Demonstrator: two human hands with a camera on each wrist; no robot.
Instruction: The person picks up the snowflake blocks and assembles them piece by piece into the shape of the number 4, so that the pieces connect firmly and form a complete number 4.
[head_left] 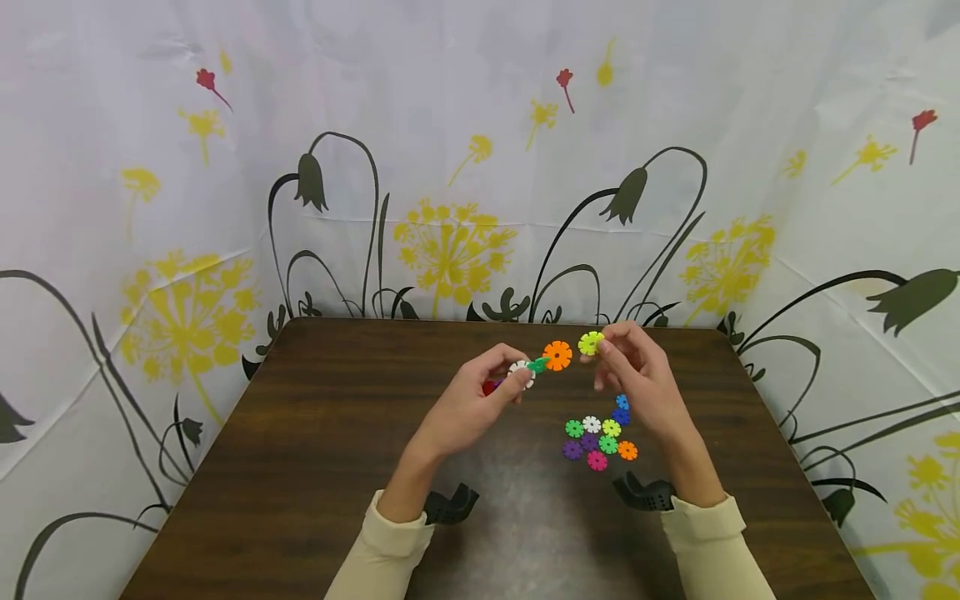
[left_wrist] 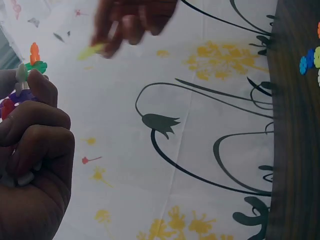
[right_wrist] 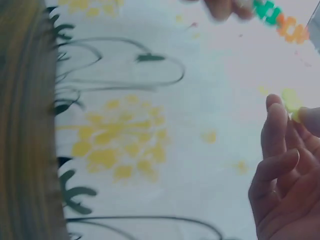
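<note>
My left hand (head_left: 468,402) grips a short chain of notched plastic discs, pinching the white disc (head_left: 522,375). A green disc (head_left: 537,365) and then an orange disc (head_left: 557,356) extend from it to the right. Red (left_wrist: 7,108) and purple (left_wrist: 22,95) discs show partly behind the left fingers in the left wrist view. Between the thumb and forefinger of my right hand (head_left: 643,375) is a yellow disc (head_left: 590,342). It hangs in the air just right of the orange disc, a small gap apart.
Several loose discs lie on the dark wooden table under the right hand, among them a pink disc (head_left: 597,461), a white disc (head_left: 592,424) and a blue disc (head_left: 621,416). A flower-printed curtain (head_left: 450,167) stands behind the table (head_left: 315,467). Each wrist wears a black mount (head_left: 452,505).
</note>
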